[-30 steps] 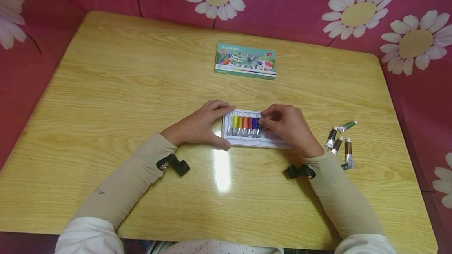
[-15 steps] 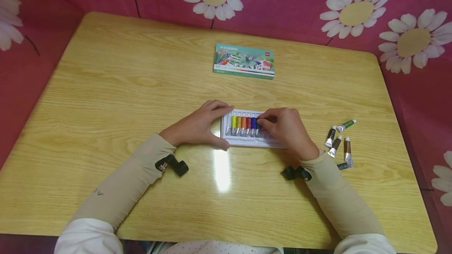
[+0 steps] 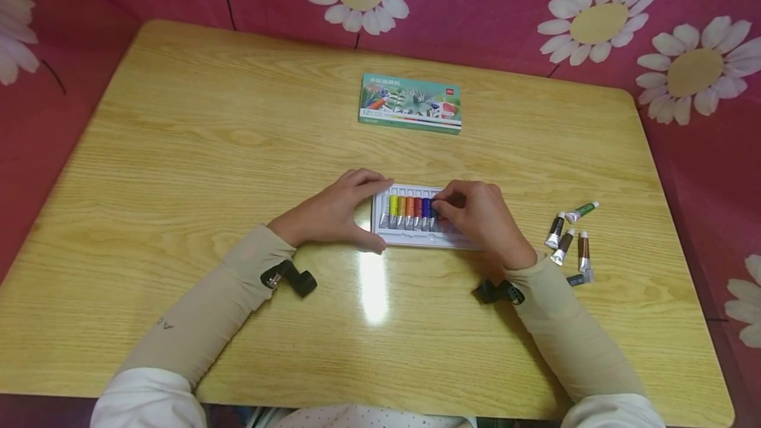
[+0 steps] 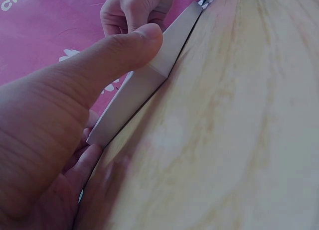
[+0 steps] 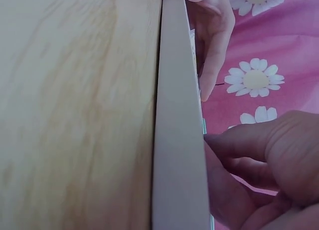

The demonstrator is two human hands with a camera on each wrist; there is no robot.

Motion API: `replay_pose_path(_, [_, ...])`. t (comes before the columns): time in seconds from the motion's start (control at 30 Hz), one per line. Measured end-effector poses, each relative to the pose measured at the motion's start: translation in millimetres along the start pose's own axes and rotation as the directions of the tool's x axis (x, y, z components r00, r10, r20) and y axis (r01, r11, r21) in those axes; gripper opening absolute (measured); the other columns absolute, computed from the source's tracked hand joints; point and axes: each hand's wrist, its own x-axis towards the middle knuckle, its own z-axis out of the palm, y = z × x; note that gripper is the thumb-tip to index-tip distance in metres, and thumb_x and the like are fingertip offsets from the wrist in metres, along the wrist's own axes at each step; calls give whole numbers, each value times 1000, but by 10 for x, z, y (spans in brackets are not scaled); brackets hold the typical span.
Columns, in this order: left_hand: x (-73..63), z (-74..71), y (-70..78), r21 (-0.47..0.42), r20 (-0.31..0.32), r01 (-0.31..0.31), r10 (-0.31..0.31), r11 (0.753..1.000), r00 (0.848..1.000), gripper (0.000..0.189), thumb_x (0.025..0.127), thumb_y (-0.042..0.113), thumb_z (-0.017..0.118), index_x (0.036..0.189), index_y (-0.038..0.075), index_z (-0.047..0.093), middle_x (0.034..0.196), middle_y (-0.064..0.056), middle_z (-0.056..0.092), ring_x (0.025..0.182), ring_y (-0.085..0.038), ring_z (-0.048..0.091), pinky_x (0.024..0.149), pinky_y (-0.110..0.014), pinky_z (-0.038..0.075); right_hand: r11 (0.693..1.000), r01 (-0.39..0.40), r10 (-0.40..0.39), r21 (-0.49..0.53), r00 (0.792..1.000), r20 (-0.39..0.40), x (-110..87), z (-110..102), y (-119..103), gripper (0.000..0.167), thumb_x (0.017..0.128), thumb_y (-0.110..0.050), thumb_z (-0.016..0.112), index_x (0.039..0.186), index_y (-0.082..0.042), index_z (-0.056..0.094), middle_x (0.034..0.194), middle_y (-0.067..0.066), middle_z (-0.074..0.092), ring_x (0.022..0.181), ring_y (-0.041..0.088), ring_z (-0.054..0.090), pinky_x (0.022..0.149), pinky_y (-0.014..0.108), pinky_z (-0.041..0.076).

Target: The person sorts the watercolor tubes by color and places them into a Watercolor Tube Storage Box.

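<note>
The left hand (image 3: 329, 213) is gripping the left end of the white tray (image 3: 410, 239). Its thumb is resting at the near corner and its fingers are reaching to the far corner; thumb and fingers are standing wide apart, with the tray's short side between them. In the left wrist view, the thumb is crossing in front of the tray wall near a corner.

The right hand (image 3: 487, 216) is pinching. Its thumb and index finger are meeting at the upper end of the dark blue tube (image 3: 433, 220); the fingers are partly hiding the contact point.

The tray is lying flat on the wood-grain table (image 3: 238, 117), in front of the person. To the left of the dark blue tube, the silver-white tube (image 3: 384, 216), yellow tube (image 3: 394, 207), ochre tube (image 3: 401, 210), orange tube (image 3: 409, 210), red tube (image 3: 418, 209) and blue tube (image 3: 425, 209) are lying side by side in the tray, their silver ends pointing toward the person.

Right of the right hand, the green tube (image 3: 582, 211), black tube (image 3: 555, 230) and brown tube (image 3: 584, 249) are lying loose among other tubes. The teal paint box (image 3: 410, 104) is lying beyond the tray, well apart from both hands.
</note>
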Motion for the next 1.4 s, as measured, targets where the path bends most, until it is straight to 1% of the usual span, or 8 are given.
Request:
replay_pose_path(0.23, [3, 3, 0, -1, -2, 1, -1, 1000, 1000, 111, 74, 61, 86, 163, 22, 33, 166, -2, 33, 155, -23, 29, 127, -45, 33, 1000, 17, -17, 9, 1000, 8, -4, -32, 7, 10, 96, -18, 74, 102, -12, 79, 100, 8, 79, 87, 20, 64, 75, 31, 47])
replay_pose_path(0.47, [10, 10, 2, -7, -9, -6, 6, 1000, 1000, 111, 73, 61, 86, 163, 22, 34, 165, -1, 34, 155, -22, 29, 127, -46, 33, 999, 31, -31, -14, 999, -7, -7, -87, 42, 13, 96, -19, 73, 103, -13, 82, 98, 7, 81, 88, 19, 65, 78, 30, 47])
replay_pose_path(0.67, [11, 8, 8, -1, 0, -7, 7, 1000, 1000, 113, 73, 61, 87, 164, 22, 33, 166, -2, 33, 155, -23, 28, 127, -47, 33, 999, -37, 37, 5, 999, -30, -27, -192, 64, 18, 98, -25, 69, 104, -13, 81, 101, 7, 80, 89, 21, 65, 75, 29, 49])
replay_pose_path(0.8, [10, 0, 15, -2, 2, -6, 6, 1000, 1000, 113, 73, 61, 87, 164, 22, 32, 166, -2, 32, 156, -23, 28, 127, -47, 33, 999, -49, 49, -1, 997, -66, -20, -261, 122, 20, 99, -23, 68, 104, -9, 80, 95, 10, 80, 81, 19, 69, 70, 26, 51])
replay_pose_path(0.93, [10, -2, 16, -5, 5, -6, 6, 1000, 1000, 114, 73, 61, 87, 164, 22, 32, 166, -2, 32, 156, -24, 28, 128, -48, 33, 998, -61, 60, -5, 993, -102, -11, -346, 223, 21, 100, -23, 67, 104, -7, 80, 88, 13, 80, 71, 15, 72, 63, 22, 52])
replay_pose_path(1.03, [10, 2, 10, -1, 6, -4, 4, 1000, 1000, 113, 73, 61, 87, 164, 22, 32, 166, -2, 32, 156, -24, 28, 128, -48, 32, 996, -89, 89, 5, 988, -126, -17, -439, 318, 24, 100, -24, 66, 107, -5, 78, 92, 16, 79, 69, 14, 73, 60, 19, 53])
replay_pose_path(1.23, [7, 2, 3, -4, 3, -4, 4, 1000, 1000, 113, 73, 61, 87, 164, 22, 32, 167, -3, 32, 156, -24, 28, 128, -48, 32, 984, -176, 175, 8, 970, -169, -83, -632, 510, 31, 100, -33, 67, 113, -7, 77, 102, 20, 78, 67, 9, 74, 61, 17, 52])
replay_pose_path(1.4, [-1, 1, 6, -4, 4, -4, 4, 1000, 1000, 113, 73, 61, 87, 164, 21, 33, 166, -3, 32, 156, -24, 29, 128, -48, 32, 980, -198, 193, -8, 959, -207, -147, -725, 674, 35, 100, -38, 66, 115, -8, 77, 104, 21, 78, 67, 10, 73, 57, 20, 53])
